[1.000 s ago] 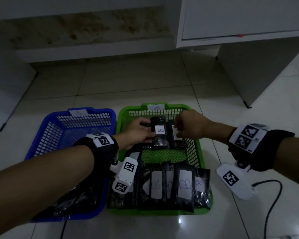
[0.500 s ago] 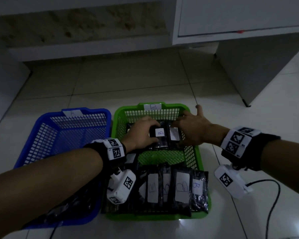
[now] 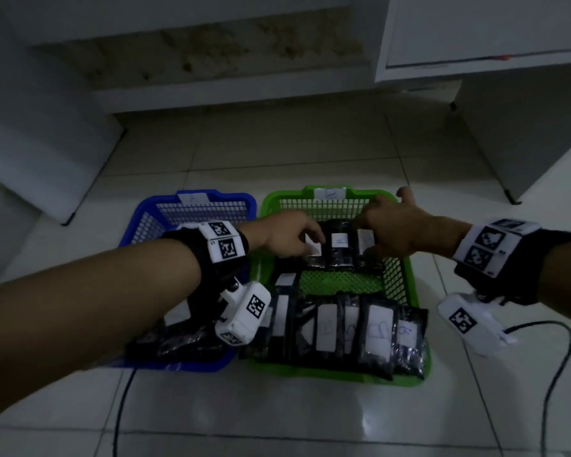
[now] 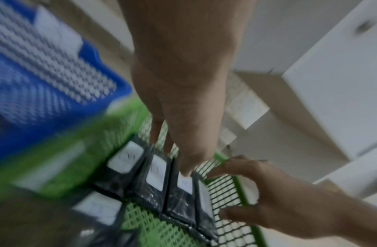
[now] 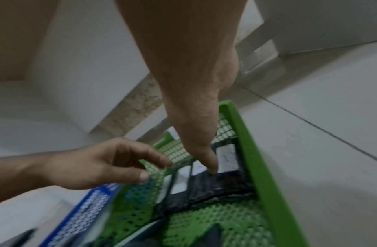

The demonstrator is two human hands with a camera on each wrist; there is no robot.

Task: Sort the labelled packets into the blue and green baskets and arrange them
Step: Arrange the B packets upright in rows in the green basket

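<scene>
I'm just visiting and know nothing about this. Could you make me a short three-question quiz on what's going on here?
1. True or false: both hands are over the blue basket.
2. Which hand has a fingertip on a packet label: left hand or right hand?
3. Where do the back-row packets lie in the green basket?

Key: 1. False, over the green basket. 2. Left hand. 3. Side by side against its far wall.
</scene>
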